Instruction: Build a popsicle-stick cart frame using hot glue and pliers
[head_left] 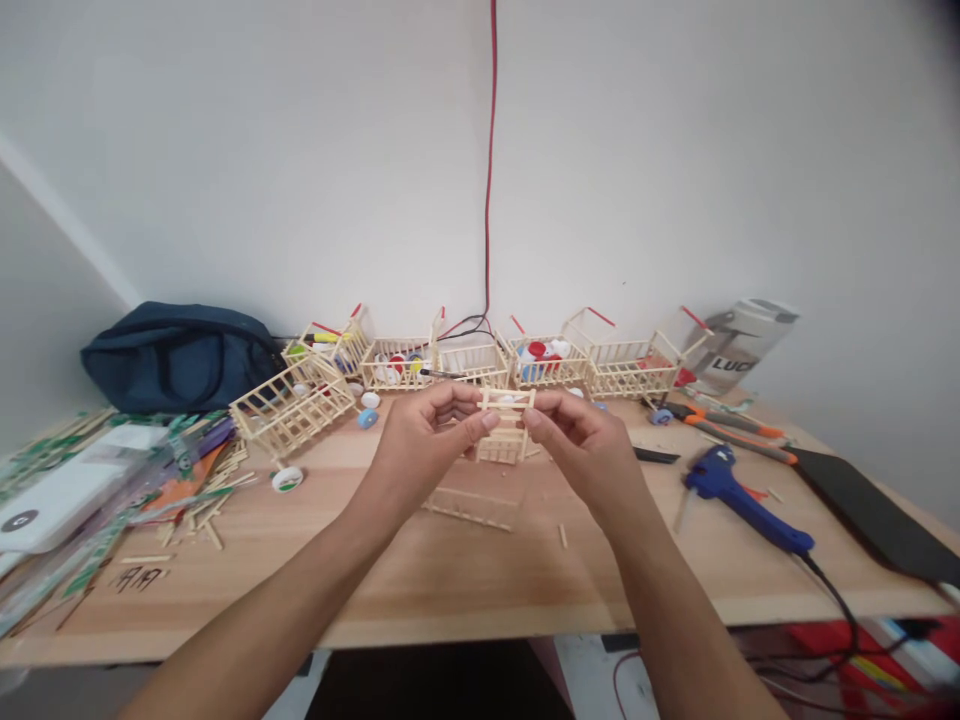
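Between my two hands, above the middle of the table, is a small open frame of pale wooden sticks. My left hand pinches its left side between thumb and fingers. On the opposite side, my right hand grips it the same way. Below, a flat ladder-like stick panel lies on the wooden table, with a short loose stick to its right. Part of the held frame is hidden by my fingertips.
Along the wall stand several stick-built baskets, some holding bottle caps. A tilted stick cart and a blue bag are at left. On the right lie a blue glue gun, its cable, orange-handled pliers and a black flat object.
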